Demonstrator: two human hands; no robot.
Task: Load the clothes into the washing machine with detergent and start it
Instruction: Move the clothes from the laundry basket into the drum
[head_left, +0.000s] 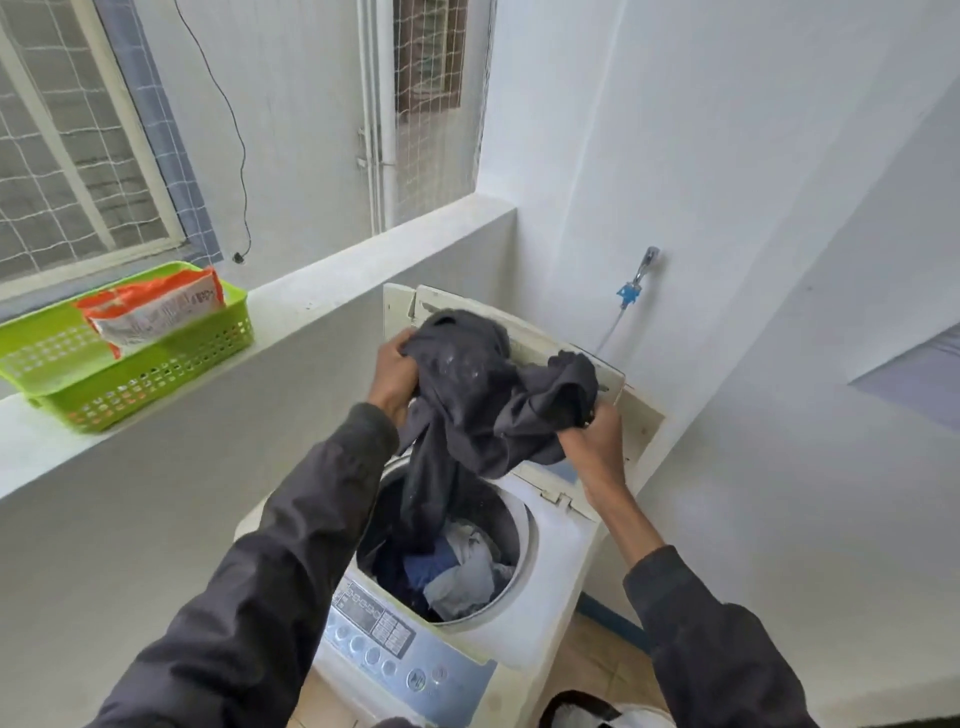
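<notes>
A dark grey garment (478, 395) hangs above the open drum of the white top-load washing machine (550, 561). My left hand (397, 374) grips its left side and my right hand (595, 441) grips its right side. One end of the garment trails down into the drum, where blue and white clothes (457, 566) lie. The machine's lid (524, 332) stands folded up behind the garment. The control panel (384, 639) faces me at the front. An orange and white detergent bag (156, 309) lies in a green basket (156, 374) on the ledge at left.
A white ledge (322, 280) runs along the left wall under netted windows. A tap with a blue fitting (636, 283) and hose sits on the wall behind the machine. A dark bag with white contents (597, 714) is at the bottom edge. A black cable (234, 130) hangs down the wall.
</notes>
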